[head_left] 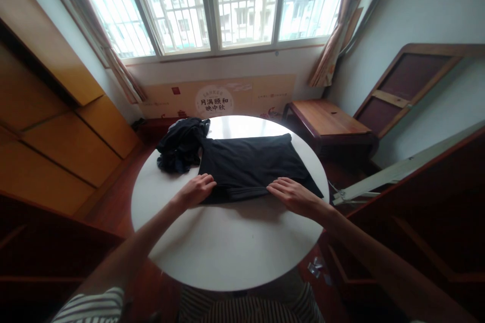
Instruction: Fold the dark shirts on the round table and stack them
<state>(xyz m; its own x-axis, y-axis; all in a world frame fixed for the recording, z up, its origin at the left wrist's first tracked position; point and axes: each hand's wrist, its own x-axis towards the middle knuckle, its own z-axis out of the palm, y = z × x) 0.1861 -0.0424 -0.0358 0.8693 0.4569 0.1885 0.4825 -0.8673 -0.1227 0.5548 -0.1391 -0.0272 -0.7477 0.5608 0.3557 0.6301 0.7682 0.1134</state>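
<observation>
A black garment (250, 161) lies spread on the round white table (235, 247), its near edge gathered into a fold. My left hand (199, 187) pinches that edge near its left corner, fingers closed on the cloth. Further right along the same edge, my right hand (290, 193) grips the fabric with its fingers bent together. To the right of this hand a corner of the garment runs out toward the table's rim. What kind of garment it is cannot be made out.
A crumpled pile of dark clothes (182, 144) sits at the table's far left, touching the garment. Beyond the table stand a low wooden table (326, 116) and a printed cardboard panel (170, 98) beneath the window. Wooden cabinets (60, 146) line the left side.
</observation>
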